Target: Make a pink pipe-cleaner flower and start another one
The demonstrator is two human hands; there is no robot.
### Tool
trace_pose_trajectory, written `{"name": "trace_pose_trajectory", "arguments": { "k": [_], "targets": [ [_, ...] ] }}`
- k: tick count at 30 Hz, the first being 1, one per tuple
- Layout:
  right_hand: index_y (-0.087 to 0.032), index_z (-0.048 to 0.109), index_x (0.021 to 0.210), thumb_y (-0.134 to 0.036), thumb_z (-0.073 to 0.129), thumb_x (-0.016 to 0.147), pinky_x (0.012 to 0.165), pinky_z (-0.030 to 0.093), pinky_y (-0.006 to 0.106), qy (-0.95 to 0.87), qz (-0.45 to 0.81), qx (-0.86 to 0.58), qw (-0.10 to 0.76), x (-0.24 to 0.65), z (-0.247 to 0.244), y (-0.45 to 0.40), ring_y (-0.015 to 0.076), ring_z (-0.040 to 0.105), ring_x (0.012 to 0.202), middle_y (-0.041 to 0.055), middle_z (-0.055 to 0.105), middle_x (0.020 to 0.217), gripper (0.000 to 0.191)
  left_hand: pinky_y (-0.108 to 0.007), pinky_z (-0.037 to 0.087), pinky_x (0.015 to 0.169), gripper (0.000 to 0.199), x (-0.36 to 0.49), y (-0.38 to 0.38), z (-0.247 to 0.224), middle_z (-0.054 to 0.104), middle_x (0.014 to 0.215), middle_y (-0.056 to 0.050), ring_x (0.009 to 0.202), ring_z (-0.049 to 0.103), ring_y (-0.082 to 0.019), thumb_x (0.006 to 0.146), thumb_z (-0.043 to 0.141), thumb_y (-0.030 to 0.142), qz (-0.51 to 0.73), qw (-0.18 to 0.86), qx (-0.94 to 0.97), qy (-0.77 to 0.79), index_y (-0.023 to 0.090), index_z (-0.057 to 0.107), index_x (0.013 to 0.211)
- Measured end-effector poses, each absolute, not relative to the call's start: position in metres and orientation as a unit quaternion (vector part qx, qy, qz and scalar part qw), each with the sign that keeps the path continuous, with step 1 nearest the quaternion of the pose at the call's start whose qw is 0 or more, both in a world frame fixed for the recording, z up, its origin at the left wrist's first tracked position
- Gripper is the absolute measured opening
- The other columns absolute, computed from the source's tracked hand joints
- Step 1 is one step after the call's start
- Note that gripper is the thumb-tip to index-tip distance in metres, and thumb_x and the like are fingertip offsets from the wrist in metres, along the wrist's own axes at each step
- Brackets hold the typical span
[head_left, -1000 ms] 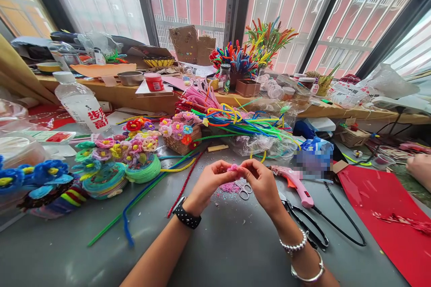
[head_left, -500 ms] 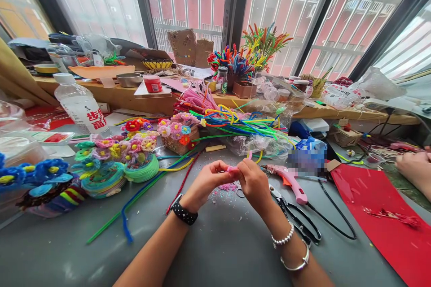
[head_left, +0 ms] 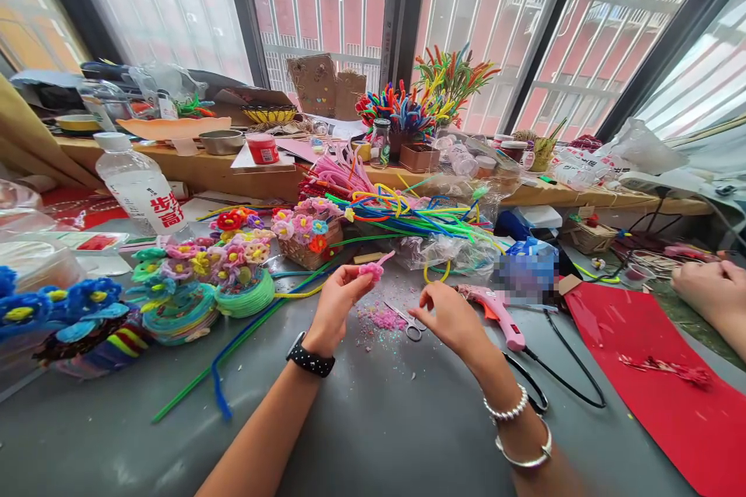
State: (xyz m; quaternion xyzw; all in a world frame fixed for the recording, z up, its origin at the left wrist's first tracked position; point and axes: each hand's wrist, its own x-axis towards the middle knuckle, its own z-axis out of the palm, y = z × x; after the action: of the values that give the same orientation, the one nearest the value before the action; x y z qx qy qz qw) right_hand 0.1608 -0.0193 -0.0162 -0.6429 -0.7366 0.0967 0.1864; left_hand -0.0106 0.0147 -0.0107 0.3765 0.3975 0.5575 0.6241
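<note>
My left hand, with a black dotted watch band at the wrist, pinches a small pink pipe-cleaner flower. One end of the pink piece sticks up to the right. My right hand is apart from it, fingers loosely bent, thumb separate, with nothing seen in it. Just left of that hand lie small scissors, beside a heap of pink fuzz clippings. A pink glue gun rests right of my right hand. Black-handled pliers or cutters are partly hidden behind my right forearm.
Finished pipe-cleaner flowers in pots crowd the left, near a water bottle. Bundled pipe cleaners lie at the back. A red sheet covers the right side, with another person's hand beyond it.
My hands were together on the pink piece; now they are apart. My right hand has let go and moved right and down, uncovering the scissors. The left has shifted left with the flower.
</note>
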Motion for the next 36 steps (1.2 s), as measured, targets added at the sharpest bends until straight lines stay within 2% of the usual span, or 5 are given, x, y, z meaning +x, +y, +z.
{"name": "trace_pose_trajectory", "arguments": {
  "k": [6, 20, 23, 30, 36],
  "targets": [
    [-0.010, 0.057, 0.084, -0.023, 0.052, 0.071, 0.062, 0.040, 0.030, -0.715, 0.088, -0.693, 0.009, 0.157, -0.021, -0.025, 0.0258, 0.055, 0.084, 0.0140, 0.058, 0.089, 0.018, -0.023, 0.045, 0.072, 0.015, -0.010, 0.017, -0.012, 0.063, 0.073, -0.002, 0.069, 0.059, -0.010, 0.059, 0.067, 0.012, 0.569, 0.661, 0.320, 0.369, 0.012, 0.057, 0.071],
    [-0.008, 0.063, 0.081, -0.012, 0.047, 0.067, 0.055, 0.038, 0.026, -0.705, 0.085, -0.704, -0.020, 0.151, -0.020, -0.024, 0.0243, 0.060, 0.077, 0.0159, 0.063, 0.084, 0.021, -0.020, 0.046, 0.074, 0.015, -0.006, 0.013, -0.011, 0.063, 0.075, 0.001, 0.069, 0.058, -0.008, 0.061, 0.065, 0.014, 0.552, 0.682, 0.337, 0.342, 0.014, 0.061, 0.075],
    [-0.013, 0.063, 0.073, -0.017, 0.048, 0.067, 0.053, 0.036, 0.024, -0.694, 0.097, -0.713, 0.025, 0.156, -0.017, -0.020, 0.0203, 0.059, 0.071, 0.0101, 0.064, 0.077, 0.017, -0.020, 0.046, 0.074, 0.014, -0.006, 0.014, -0.010, 0.063, 0.075, 0.000, 0.070, 0.058, -0.008, 0.061, 0.065, 0.014, 0.559, 0.682, 0.331, 0.336, 0.014, 0.062, 0.075],
    [-0.015, 0.057, 0.069, -0.034, 0.048, 0.072, 0.050, 0.034, 0.021, -0.651, 0.280, -0.605, 0.363, 0.160, -0.013, -0.012, 0.0115, 0.048, 0.054, 0.0004, 0.056, 0.060, 0.021, -0.025, 0.046, 0.075, 0.017, -0.008, 0.013, -0.006, 0.065, 0.075, -0.002, 0.070, 0.060, -0.011, 0.060, 0.066, 0.017, 0.552, 0.673, 0.339, 0.356, 0.014, 0.061, 0.076],
    [-0.017, 0.044, 0.060, -0.049, 0.049, 0.071, 0.049, 0.030, 0.022, -0.708, 0.269, -0.560, 0.335, 0.149, -0.018, -0.014, 0.0101, 0.039, 0.052, -0.0032, 0.043, 0.056, 0.035, -0.027, 0.046, 0.073, 0.017, -0.006, 0.011, -0.006, 0.065, 0.073, -0.002, 0.068, 0.060, -0.011, 0.060, 0.067, 0.019, 0.543, 0.670, 0.361, 0.355, 0.014, 0.060, 0.075]
  ]
}}
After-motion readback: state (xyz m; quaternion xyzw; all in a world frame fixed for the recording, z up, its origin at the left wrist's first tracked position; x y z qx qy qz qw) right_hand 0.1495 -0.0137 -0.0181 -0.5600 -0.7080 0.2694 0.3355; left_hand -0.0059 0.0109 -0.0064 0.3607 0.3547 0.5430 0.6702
